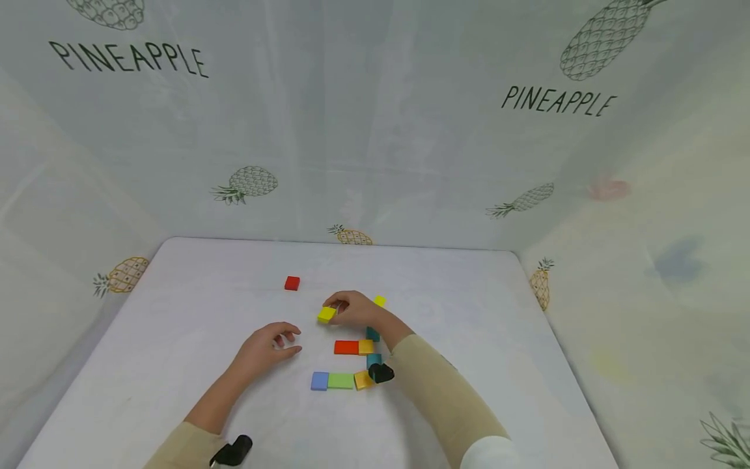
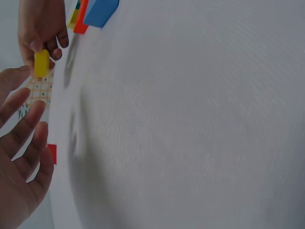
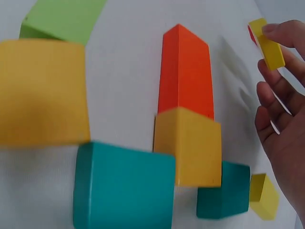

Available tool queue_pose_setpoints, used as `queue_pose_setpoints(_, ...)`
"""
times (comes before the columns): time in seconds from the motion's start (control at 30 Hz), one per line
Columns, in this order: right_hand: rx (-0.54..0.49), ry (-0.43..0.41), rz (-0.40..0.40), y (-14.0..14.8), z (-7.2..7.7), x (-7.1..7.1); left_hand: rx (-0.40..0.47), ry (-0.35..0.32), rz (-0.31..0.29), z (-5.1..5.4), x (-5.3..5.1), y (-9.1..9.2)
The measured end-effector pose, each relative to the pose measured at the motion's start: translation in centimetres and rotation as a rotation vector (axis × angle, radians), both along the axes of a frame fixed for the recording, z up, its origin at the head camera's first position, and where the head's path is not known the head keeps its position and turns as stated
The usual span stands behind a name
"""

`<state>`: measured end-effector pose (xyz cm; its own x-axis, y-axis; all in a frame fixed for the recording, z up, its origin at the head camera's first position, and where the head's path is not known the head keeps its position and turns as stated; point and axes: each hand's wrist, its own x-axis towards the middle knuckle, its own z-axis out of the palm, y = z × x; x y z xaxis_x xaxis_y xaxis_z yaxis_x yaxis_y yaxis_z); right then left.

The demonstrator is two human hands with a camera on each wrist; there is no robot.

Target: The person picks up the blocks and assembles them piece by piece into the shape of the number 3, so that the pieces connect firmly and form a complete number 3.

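Note:
My right hand [image 1: 355, 309] pinches a flat yellow block [image 1: 326, 314] between thumb and fingers, held above the table in the right wrist view. To its left, my left hand [image 1: 265, 346] hovers with its fingers loosely spread and touches nothing. Under and beside the right forearm lies a row of blocks: a yellow one [image 1: 379, 301], two teal ones [image 3: 126, 183] and two orange ones [image 3: 198, 148]. A red-orange block [image 1: 346, 347] extends left from one orange block. A light green block [image 1: 340, 381] and a blue block [image 1: 319, 381] extend left from the other.
A lone red block [image 1: 291, 283] lies farther back, beyond both hands. The white table [image 1: 469, 293] meets a pineapple-printed curtain [image 1: 363, 130] at its back edge, with more printed cloth at both sides.

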<state>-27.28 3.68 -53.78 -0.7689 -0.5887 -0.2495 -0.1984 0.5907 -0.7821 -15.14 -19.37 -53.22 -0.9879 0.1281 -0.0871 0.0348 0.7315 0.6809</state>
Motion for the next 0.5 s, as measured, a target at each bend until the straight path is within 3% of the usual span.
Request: queue_pose_setpoints(0.5,0.040,-0.026,-0.029,3.7,0.4,-0.3,-0.001,-0.017,-0.063,-0.5,-1.3,3.0)
